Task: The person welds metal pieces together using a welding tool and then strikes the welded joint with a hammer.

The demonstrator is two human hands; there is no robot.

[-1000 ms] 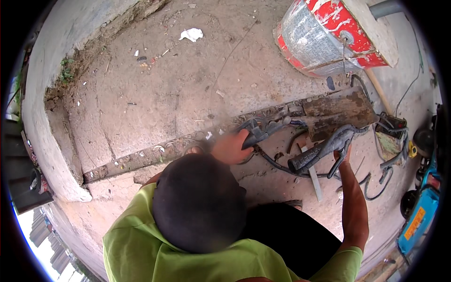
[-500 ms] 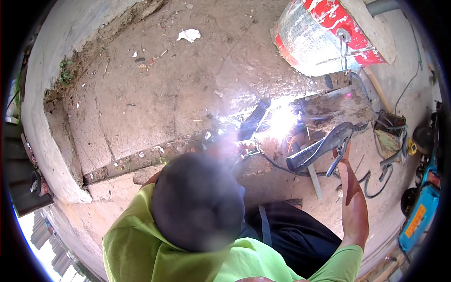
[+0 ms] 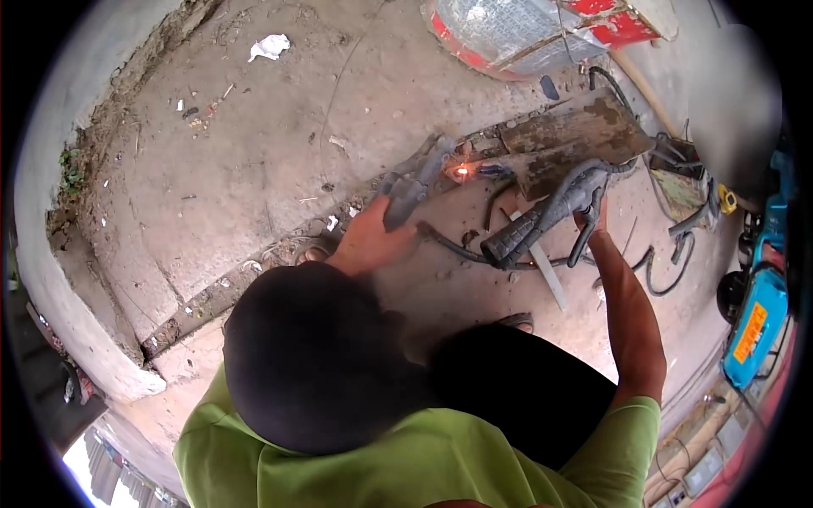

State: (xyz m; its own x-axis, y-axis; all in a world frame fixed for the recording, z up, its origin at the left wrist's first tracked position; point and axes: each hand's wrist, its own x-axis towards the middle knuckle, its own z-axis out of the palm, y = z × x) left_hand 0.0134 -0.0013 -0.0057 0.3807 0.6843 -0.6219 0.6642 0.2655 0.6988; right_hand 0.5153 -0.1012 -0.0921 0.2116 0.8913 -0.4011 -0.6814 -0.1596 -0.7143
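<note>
My right hand [image 3: 595, 222] is wrapped round the lever side of a black welding electrode holder [image 3: 542, 216] with a ribbed handle. To its left, a small orange glow [image 3: 462, 172] shows on metal at the end of a plank [image 3: 584, 140]. My left hand [image 3: 373, 240] grips a dark grey piece [image 3: 415, 186], blurred by motion, whose kind I cannot make out. It is raised just left of the glow. A dark rounded shape [image 3: 322, 364], close to the camera, hides most of my left forearm. Under the holder lies a flat metal strip [image 3: 549, 278].
A red and white bucket [image 3: 508, 34] stands at the back right. Black cable [image 3: 457, 245] runs on the ground below the glow. A wooden handle [image 3: 644, 89] leans near the plank; a blue tool [image 3: 754, 330] lies far right. A low concrete ledge [image 3: 76, 296] borders the left.
The bright white arc and its sparks have gone, leaving an orange glow. My left hand has moved left, away from the work, with the grey piece. The whole view has shifted.
</note>
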